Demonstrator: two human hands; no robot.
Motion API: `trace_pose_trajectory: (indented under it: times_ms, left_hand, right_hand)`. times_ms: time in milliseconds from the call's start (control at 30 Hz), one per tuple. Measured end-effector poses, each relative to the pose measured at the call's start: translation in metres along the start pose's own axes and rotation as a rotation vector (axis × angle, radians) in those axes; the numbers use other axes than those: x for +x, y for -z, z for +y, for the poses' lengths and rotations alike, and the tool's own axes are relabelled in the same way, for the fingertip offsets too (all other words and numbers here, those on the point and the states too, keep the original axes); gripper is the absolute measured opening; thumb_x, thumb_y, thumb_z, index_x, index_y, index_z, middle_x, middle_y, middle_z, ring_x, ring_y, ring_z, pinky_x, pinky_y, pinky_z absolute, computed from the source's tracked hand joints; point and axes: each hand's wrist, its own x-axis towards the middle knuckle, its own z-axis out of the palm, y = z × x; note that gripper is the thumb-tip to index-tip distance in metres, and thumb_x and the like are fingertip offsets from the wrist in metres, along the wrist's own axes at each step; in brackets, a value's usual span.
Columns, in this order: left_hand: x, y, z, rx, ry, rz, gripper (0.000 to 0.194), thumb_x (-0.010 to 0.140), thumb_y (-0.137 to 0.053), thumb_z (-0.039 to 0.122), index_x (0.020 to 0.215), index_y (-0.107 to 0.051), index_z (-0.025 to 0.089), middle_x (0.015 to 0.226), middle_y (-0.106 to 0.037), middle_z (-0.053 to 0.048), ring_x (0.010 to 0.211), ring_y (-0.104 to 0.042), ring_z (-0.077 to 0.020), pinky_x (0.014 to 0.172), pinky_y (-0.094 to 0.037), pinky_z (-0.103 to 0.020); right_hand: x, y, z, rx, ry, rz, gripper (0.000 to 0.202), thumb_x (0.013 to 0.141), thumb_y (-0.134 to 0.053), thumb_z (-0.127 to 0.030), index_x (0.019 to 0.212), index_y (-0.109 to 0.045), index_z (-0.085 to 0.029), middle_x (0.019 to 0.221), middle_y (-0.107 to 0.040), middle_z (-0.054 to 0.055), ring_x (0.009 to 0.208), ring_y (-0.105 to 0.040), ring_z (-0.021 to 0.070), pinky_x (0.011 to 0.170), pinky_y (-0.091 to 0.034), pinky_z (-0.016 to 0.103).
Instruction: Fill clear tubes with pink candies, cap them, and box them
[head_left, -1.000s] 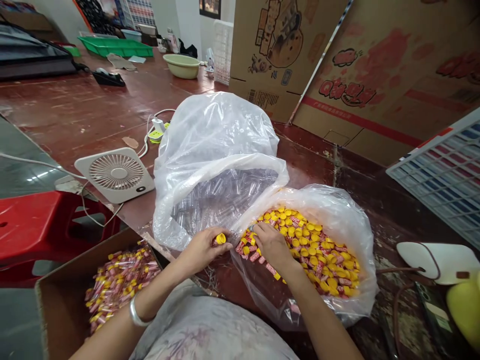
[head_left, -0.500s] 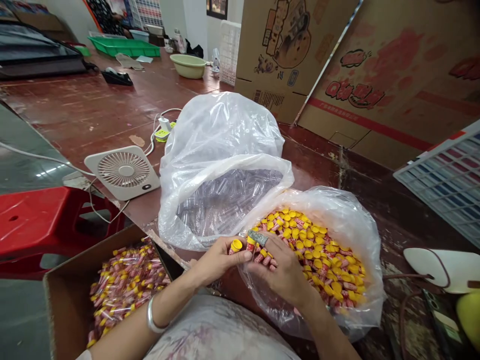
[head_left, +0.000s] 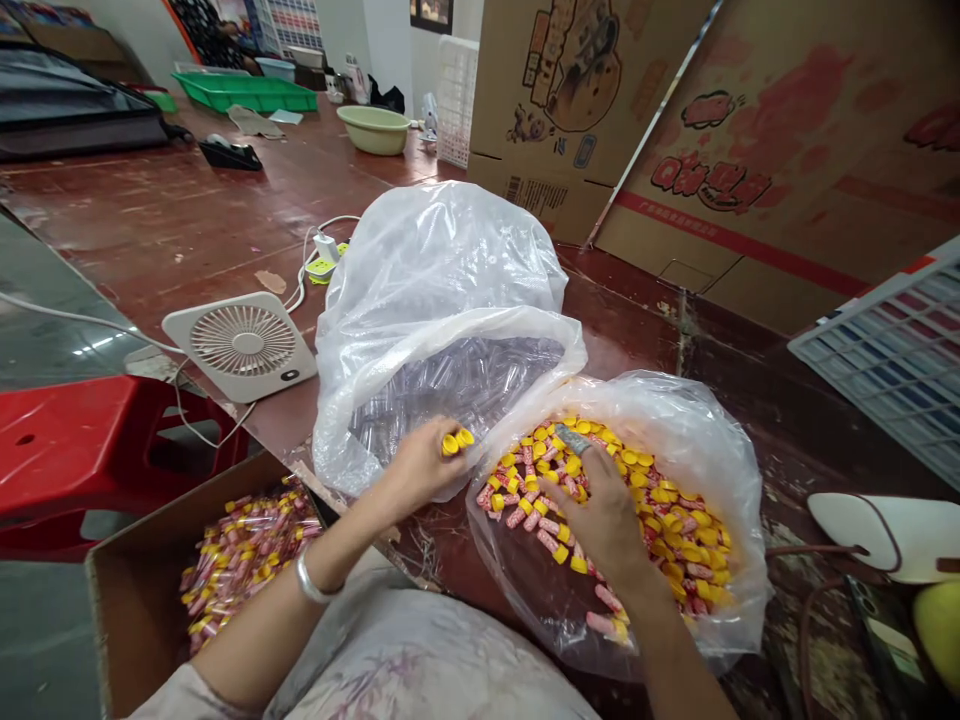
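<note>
My left hand [head_left: 426, 462], with a silver bangle at the wrist, is closed around two yellow-capped pieces [head_left: 457, 441] at the near edge of a white plastic bag [head_left: 450, 250]. Clear plastic tubes [head_left: 420, 400] fill that bag's mouth. To the right, my right hand [head_left: 596, 510] has its fingers spread over a second clear bag [head_left: 705, 430]. Red-and-white pieces with yellow caps [head_left: 637, 480] lie heaped in it. A grey wrap covers one fingertip of this hand. Lower left, a cardboard box [head_left: 112, 620] holds many filled clear tubes with yellow caps [head_left: 240, 560].
A small white fan [head_left: 244, 345] and a power strip [head_left: 324, 268] stand left of the bags. A red stool [head_left: 60, 440] is at the left. Large cartons [head_left: 750, 170] rise behind, and a white crate [head_left: 892, 350] is at the right. A person [head_left: 214, 35] sits far back.
My left hand has moved up and left, to the tube bag. My right hand has parted from it and moved right, opening over the capped pieces. More loose pieces now show at the heap's near edge.
</note>
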Motion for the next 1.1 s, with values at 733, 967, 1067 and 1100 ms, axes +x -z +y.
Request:
trace_pose_trajectory:
  times_ms: [733,967,1067,1100]
  left_hand:
    - [-0.041,0.004,0.001,-0.286,-0.236,-0.252,0.028,0.086,-0.065,0.036,0.108,-0.071,0.019,0.104,-0.071,-0.006,0.096,-0.062,-0.0227,0.087,-0.045,-0.03]
    - [-0.041,-0.012,0.011,-0.82,-0.113,-0.388,0.028,0.083,-0.07,0.04,0.09,-0.069,0.013,0.079,-0.06,0.0,0.07,-0.049,-0.0124,0.065,-0.038,-0.022]
    - [-0.04,-0.024,0.013,-1.07,-0.036,-0.392,0.03,0.078,-0.075,0.04,0.085,-0.067,0.012,0.079,-0.059,-0.002,0.073,-0.05,-0.0135,0.068,-0.04,-0.023]
    - [-0.04,-0.029,0.014,-1.138,-0.021,-0.394,0.03,0.077,-0.077,0.039,0.085,-0.067,0.012,0.08,-0.06,-0.002,0.075,-0.052,-0.0142,0.07,-0.041,-0.023]
  right_hand:
    - [0.009,0.02,-0.031,0.363,0.102,-0.136,0.018,0.095,-0.054,-0.014,0.079,-0.058,-0.021,0.092,-0.061,0.004,0.088,-0.061,0.0178,0.077,-0.05,0.028]
    - [-0.003,0.021,-0.044,0.318,0.227,-0.096,0.021,0.095,-0.061,-0.035,0.108,-0.061,-0.019,0.106,-0.067,0.009,0.102,-0.063,0.0222,0.088,-0.054,0.035]
    - [-0.009,0.014,-0.046,0.215,0.274,-0.057,0.059,0.082,-0.074,-0.049,0.124,-0.053,-0.014,0.123,-0.06,0.017,0.119,-0.057,0.0307,0.098,-0.052,0.046]
    - [-0.012,0.01,-0.048,0.178,0.268,-0.013,0.058,0.081,-0.076,-0.048,0.121,-0.053,-0.013,0.12,-0.06,0.017,0.118,-0.057,0.0318,0.098,-0.052,0.048]
